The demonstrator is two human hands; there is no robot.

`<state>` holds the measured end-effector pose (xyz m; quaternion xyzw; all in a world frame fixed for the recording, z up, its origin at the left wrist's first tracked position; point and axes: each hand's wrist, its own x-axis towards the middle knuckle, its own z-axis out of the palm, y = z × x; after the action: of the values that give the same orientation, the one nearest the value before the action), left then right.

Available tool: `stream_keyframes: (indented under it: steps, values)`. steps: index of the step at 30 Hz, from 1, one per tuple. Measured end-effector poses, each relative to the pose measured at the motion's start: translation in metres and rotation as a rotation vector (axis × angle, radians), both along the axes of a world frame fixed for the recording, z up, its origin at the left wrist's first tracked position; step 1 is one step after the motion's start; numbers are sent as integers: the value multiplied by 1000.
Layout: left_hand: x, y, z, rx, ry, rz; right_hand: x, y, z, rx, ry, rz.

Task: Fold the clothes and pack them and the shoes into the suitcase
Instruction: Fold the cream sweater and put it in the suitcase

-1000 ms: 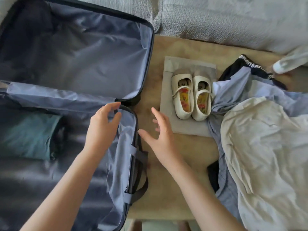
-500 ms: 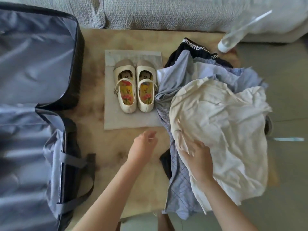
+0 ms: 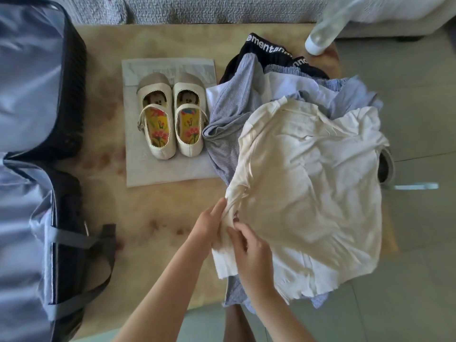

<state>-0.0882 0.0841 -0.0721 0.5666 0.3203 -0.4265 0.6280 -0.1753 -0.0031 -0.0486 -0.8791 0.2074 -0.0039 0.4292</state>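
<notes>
Cream shirt [image 3: 308, 183] lies crumpled atop a pile of blue clothes [image 3: 234, 112] on a table [image 3: 148, 218], just right of the shoes [image 3: 170, 119]. Left hand [image 3: 209, 224] and right hand [image 3: 251, 255] both pinch its near left edge, fingers curled into bunched fabric. It looks light, soft and floppy; taking it by the shoulders should let it hang flat for folding. The suitcase [image 3: 32, 95] lies open at far left.

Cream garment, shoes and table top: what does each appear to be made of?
Cream garment: thin, soft, matte cloth, probably cotton knit; it creases and bunches where the left hand and right hand grip it. Shoes: smooth cream uppers with a slight sheen, leather or imitation; printed floral insoles. Table top: tan, mottled, matte with dark stains; stone or wood, cannot tell.
</notes>
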Motion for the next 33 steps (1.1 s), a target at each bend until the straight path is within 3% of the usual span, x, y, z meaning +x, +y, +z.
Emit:
stream_keyframes:
  steps: [2,4,9,12,17,20,23,25,29,33]
  values:
    - [1,2,3,-101,111,119,-3,10,2,30,12,-24]
    - [4,11,3,-102,105,157,-6,16,1,62,66,-42]
    - [19,36,4,-23,-24,248,-6,25,-5,363,200,-47]
    - [32,46,9,84,-187,279,0,23,-6,360,259,26]
    - [55,64,22,345,-514,129,23,-9,-6,297,211,-60]
    - [58,80,19,570,-636,-212,34,-22,-9,198,149,-29]
    - [56,90,11,643,-494,-494,43,-25,-14,120,103,23]
    - [54,90,6,556,-321,-636,49,-26,-17,128,85,39]
    - [53,70,-10,302,-190,-306,60,-29,-28,150,84,62]
    - [59,50,-24,433,-263,-336,85,-47,-31,92,48,21]
